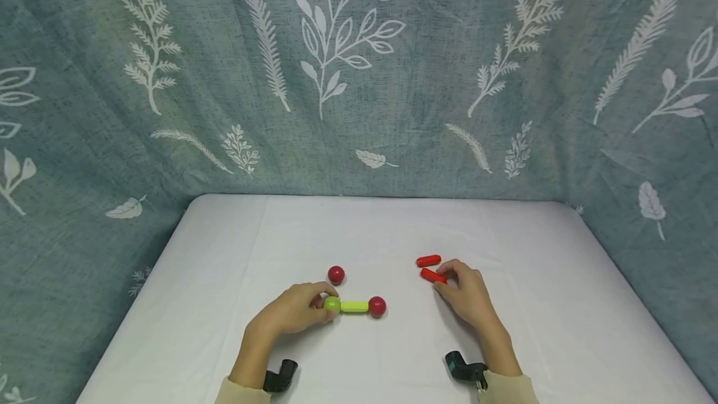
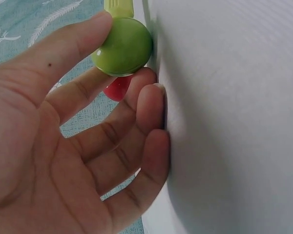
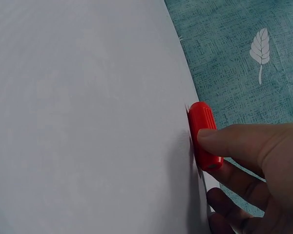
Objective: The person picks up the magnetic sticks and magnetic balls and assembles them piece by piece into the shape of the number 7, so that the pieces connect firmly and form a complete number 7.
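Pinching, left hand: thumb and finger on green ball.
Pinching, right hand: thumb and finger on near red rod.
Green rod: left of near red rod, between green ball and near red ball.
Far red ball: beyond green ball.
Far red rod: just beyond near red rod.

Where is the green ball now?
In the head view, the green ball is slightly left of centre, pinched by the left hand, at the left end of the lime bar.
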{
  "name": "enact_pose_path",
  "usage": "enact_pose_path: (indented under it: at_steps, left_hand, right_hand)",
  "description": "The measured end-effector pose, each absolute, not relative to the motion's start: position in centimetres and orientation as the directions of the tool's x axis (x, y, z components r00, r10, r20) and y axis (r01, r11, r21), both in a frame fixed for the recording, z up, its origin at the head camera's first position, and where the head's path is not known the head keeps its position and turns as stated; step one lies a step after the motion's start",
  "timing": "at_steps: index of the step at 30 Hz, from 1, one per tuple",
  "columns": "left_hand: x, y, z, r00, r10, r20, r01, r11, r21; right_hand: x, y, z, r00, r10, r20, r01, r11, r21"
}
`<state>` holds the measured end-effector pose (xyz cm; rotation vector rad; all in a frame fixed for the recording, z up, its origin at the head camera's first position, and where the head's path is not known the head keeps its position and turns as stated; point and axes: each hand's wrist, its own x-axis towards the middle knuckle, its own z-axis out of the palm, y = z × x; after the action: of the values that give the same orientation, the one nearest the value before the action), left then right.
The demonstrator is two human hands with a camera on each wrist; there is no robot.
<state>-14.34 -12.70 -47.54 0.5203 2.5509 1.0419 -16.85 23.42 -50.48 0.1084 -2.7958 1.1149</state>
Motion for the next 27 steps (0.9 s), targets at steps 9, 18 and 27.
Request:
enact_pose_path:
  at_steps: [9, 18, 27]
  left_hand:
    - [-14.4, -12.8, -47.6, -0.878, 0.446, -0.175, 0.191, 0.66, 0.727]
    - [-14.5, -12.9, -47.7, -0.875, 0.455, -0.166, 0.2, 0.652, 0.731]
    - [-14.6, -13.0, -47.8, -0.871, 0.462, -0.167, 0.2, 0.645, 0.737]
  right_hand:
    - [-16.8, 23.5, -50.4, -0.987, -0.051, 0.154, -0.136, 0.782, -0.609]
    - [-16.3, 22.8, -49.3, -0.987, -0.134, 0.094, -0.16, 0.671, -0.724]
    - [-15.7, 21.4, -48.0, -0.963, -0.266, 0.037, -0.185, 0.559, -0.808]
